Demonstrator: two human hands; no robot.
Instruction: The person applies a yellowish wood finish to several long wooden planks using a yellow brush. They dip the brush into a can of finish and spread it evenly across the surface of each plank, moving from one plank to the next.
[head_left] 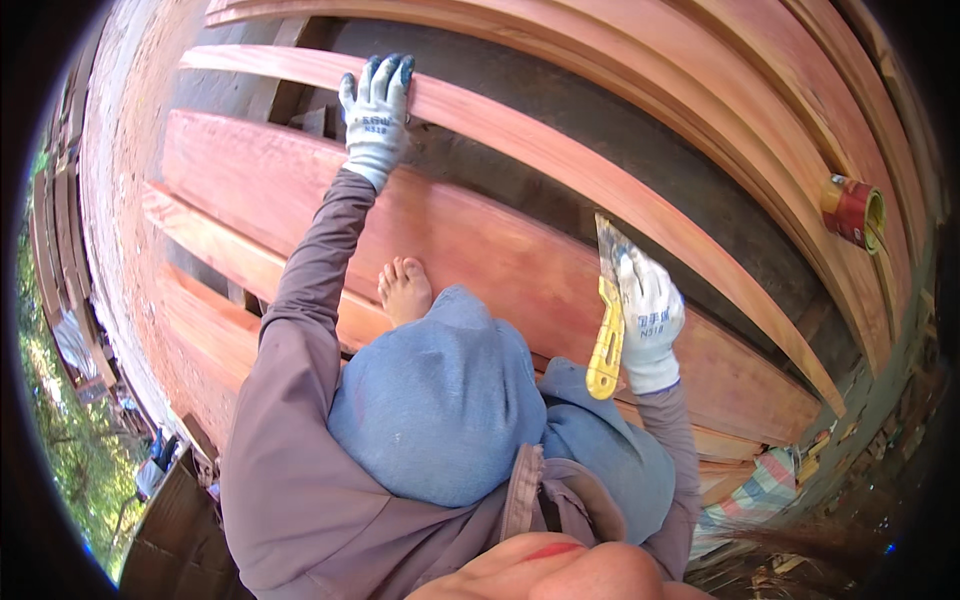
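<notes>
Scraping of the wide reddish plank [480,240] appears in hand: right hand [648,318] closed around a yellow-handled scraper [606,320], blade tip on the plank, left hand [376,112] gripping the narrow board [560,150] beyond; next stroke needs steady bracing.

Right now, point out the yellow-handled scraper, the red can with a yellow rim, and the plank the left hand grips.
yellow-handled metal scraper [606,345], head view, on the yellow handle.
red cylindrical can with yellow rim [852,210], head view, on its red side.
narrow reddish wooden plank [560,150], head view, on its top face.
</notes>
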